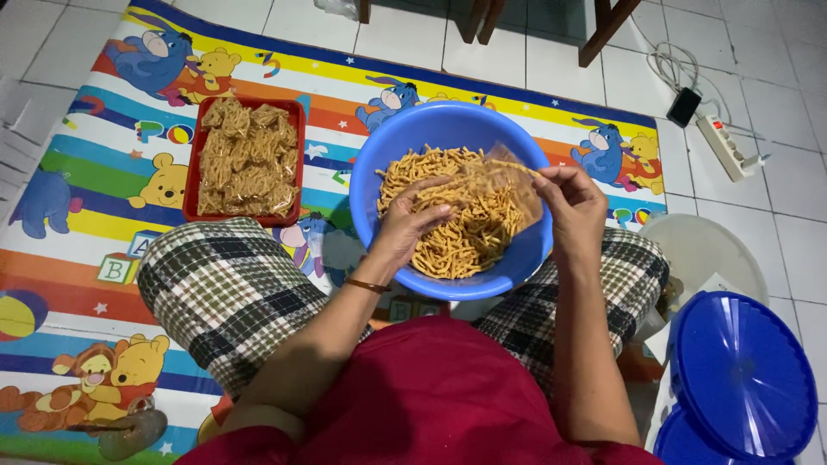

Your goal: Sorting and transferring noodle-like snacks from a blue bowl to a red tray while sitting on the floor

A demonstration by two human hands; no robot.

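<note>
A big blue plastic bowl [379, 155] holds a heap of thin golden snack sticks [457, 232]. Over the bowl, a small clear plastic bag [504, 185] partly filled with sticks is held open. My left hand [409, 226] reaches into the bag's mouth, its fingers curled around some sticks. My right hand [573, 207] pinches the bag's right edge. The bowl rests between my crossed legs in checked trousers [224, 288].
A red tray [293, 164] piled with filled snack bags lies left of the bowl on a colourful cartoon mat [77, 172]. Blue round lids [741, 375] and a translucent container [702, 250] sit at right. A power strip [724, 146] and chair legs [603, 30] are on the tiles behind.
</note>
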